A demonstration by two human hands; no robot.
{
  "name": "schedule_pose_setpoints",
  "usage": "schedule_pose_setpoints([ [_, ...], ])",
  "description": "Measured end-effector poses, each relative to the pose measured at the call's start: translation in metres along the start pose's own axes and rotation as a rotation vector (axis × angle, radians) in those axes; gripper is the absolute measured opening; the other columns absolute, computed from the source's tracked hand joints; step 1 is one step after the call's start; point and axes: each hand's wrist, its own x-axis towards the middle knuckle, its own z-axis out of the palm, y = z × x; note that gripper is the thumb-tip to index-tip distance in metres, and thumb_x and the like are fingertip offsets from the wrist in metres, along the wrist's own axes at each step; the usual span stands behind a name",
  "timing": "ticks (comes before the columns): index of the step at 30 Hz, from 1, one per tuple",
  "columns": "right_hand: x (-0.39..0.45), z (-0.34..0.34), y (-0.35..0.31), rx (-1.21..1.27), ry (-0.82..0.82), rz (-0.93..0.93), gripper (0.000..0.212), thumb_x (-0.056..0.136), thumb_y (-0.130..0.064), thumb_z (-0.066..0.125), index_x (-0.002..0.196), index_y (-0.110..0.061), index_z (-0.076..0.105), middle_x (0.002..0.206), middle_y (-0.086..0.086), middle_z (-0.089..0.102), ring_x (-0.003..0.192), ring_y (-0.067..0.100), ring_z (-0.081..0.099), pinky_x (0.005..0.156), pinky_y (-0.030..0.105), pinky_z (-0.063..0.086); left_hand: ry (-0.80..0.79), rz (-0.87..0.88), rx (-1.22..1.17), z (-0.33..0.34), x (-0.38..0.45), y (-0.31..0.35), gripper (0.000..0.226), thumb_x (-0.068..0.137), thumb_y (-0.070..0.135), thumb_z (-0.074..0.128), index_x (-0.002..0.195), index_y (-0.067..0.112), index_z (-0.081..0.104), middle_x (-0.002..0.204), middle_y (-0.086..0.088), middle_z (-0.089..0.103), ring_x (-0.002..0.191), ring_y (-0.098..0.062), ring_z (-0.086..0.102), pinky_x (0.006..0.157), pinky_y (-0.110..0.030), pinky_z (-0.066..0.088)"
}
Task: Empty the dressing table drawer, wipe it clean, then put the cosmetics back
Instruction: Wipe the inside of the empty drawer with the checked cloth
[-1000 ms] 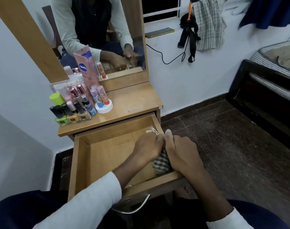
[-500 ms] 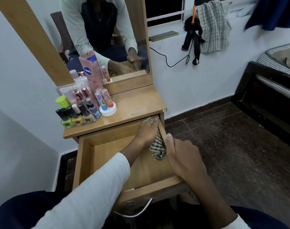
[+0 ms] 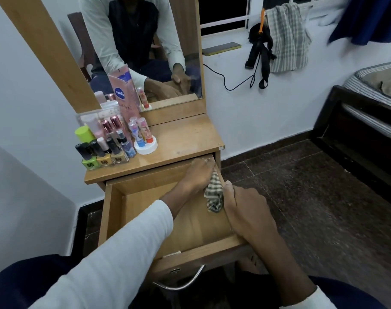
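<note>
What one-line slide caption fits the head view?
Left hand wipes the open drawer's far right corner with a checked cloth; right hand steadies its side.

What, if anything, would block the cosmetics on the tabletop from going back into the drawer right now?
Both hands and the cloth. The left hand presses the cloth into the drawer's far right corner, and the right hand grips its right wall. The cosmetics stand on the top, and the rest of the drawer floor is bare.
</note>
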Motion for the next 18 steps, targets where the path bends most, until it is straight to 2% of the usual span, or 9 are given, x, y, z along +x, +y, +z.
schedule_pose_setpoints([
  [2, -0.001, 0.000, 0.000, -0.011, -0.004, -0.012, 0.056, 0.109, -0.045, 0.019, 0.076, -0.024, 0.059, 0.079, 0.003, 0.066, 0.075, 0.025, 0.062, 0.073, 0.040, 0.044, -0.046, -0.026, 0.028, 0.001, -0.005, -0.001, 0.054, 0.115, 0.038, 0.033, 0.098, -0.001, 0.067, 0.107, -0.025, 0.071, 0.102, -0.039, 0.068, 0.093, -0.047, 0.051],
  [3, -0.002, 0.000, 0.001, -0.015, -0.002, -0.018, 0.056, 0.109, -0.044, 0.020, 0.077, -0.022, 0.060, 0.079, 0.003, 0.066, 0.075, 0.026, 0.062, 0.073, 0.040, 0.044, -0.082, -0.034, 0.021, -0.002, -0.005, 0.000, 0.054, 0.114, 0.040, 0.033, 0.099, 0.001, 0.068, 0.108, -0.021, 0.072, 0.102, -0.037, 0.068, 0.094, -0.046, 0.052],
  [5, -0.002, -0.001, 0.001, -0.023, 0.000, -0.023, 0.056, 0.109, -0.043, 0.021, 0.082, -0.020, 0.065, 0.081, 0.005, 0.067, 0.078, 0.028, 0.063, 0.075, 0.041, 0.046, -0.069, -0.055, -0.033, -0.012, 0.000, 0.002, 0.055, 0.113, 0.047, 0.036, 0.087, 0.007, 0.064, 0.092, -0.011, 0.072, 0.087, -0.027, 0.067, 0.082, -0.040, 0.049],
  [7, 0.000, -0.001, 0.001, -0.024, -0.010, -0.017, 0.058, 0.109, -0.043, 0.021, 0.089, -0.018, 0.069, 0.086, 0.007, 0.068, 0.081, 0.030, 0.064, 0.079, 0.043, 0.047, -0.029, -0.037, -0.038, -0.014, -0.002, 0.007, 0.059, 0.113, 0.047, 0.036, 0.078, 0.007, 0.060, 0.078, -0.010, 0.068, 0.074, -0.027, 0.066, 0.072, -0.042, 0.048],
  [10, -0.001, 0.000, -0.001, -0.022, -0.010, -0.021, 0.064, 0.108, -0.047, 0.016, 0.090, -0.018, 0.070, 0.086, 0.007, 0.068, 0.081, 0.028, 0.063, 0.077, 0.040, 0.046, -0.064, -0.033, 0.075, 0.002, -0.010, 0.003, 0.060, 0.115, 0.043, 0.031, 0.098, -0.003, 0.066, 0.109, -0.025, 0.071, 0.106, -0.040, 0.069, 0.094, -0.050, 0.052],
  [12, -0.002, -0.001, -0.003, -0.001, 0.005, -0.011, 0.070, 0.109, -0.050, 0.014, 0.094, -0.016, 0.073, 0.089, 0.007, 0.070, 0.081, 0.026, 0.063, 0.081, 0.040, 0.049, -0.098, -0.036, 0.174, 0.009, -0.018, -0.001, 0.063, 0.115, 0.043, 0.027, 0.107, -0.006, 0.066, 0.114, -0.026, 0.069, 0.112, -0.041, 0.066, 0.095, -0.047, 0.050],
  [13, -0.002, -0.002, -0.004, 0.004, 0.013, -0.001, 0.072, 0.110, -0.050, 0.013, 0.097, -0.015, 0.074, 0.091, 0.008, 0.071, 0.082, 0.025, 0.063, 0.084, 0.040, 0.050, -0.116, -0.030, 0.205, 0.012, -0.023, -0.004, 0.061, 0.115, 0.043, 0.028, 0.104, -0.005, 0.064, 0.113, -0.024, 0.068, 0.113, -0.041, 0.065, 0.091, -0.044, 0.049],
  [15, -0.002, -0.002, -0.005, 0.006, 0.018, 0.020, 0.074, 0.110, -0.052, 0.012, 0.098, -0.014, 0.074, 0.092, 0.010, 0.069, 0.086, 0.028, 0.063, 0.087, 0.040, 0.050, -0.146, 0.025, 0.281, 0.016, -0.041, -0.007, 0.055, 0.115, 0.040, 0.028, 0.096, 0.002, 0.062, 0.110, -0.024, 0.068, 0.109, -0.041, 0.065, 0.084, -0.040, 0.049],
  [18, -0.002, -0.001, -0.004, 0.032, 0.016, 0.049, 0.071, 0.109, -0.055, 0.009, 0.080, -0.021, 0.063, 0.082, 0.003, 0.062, 0.083, 0.026, 0.061, 0.083, 0.038, 0.047, -0.199, 0.119, 0.342, 0.026, -0.070, -0.013, 0.065, 0.114, 0.043, 0.025, 0.086, 0.001, 0.065, 0.098, -0.023, 0.070, 0.083, -0.032, 0.064, 0.078, -0.047, 0.051],
])
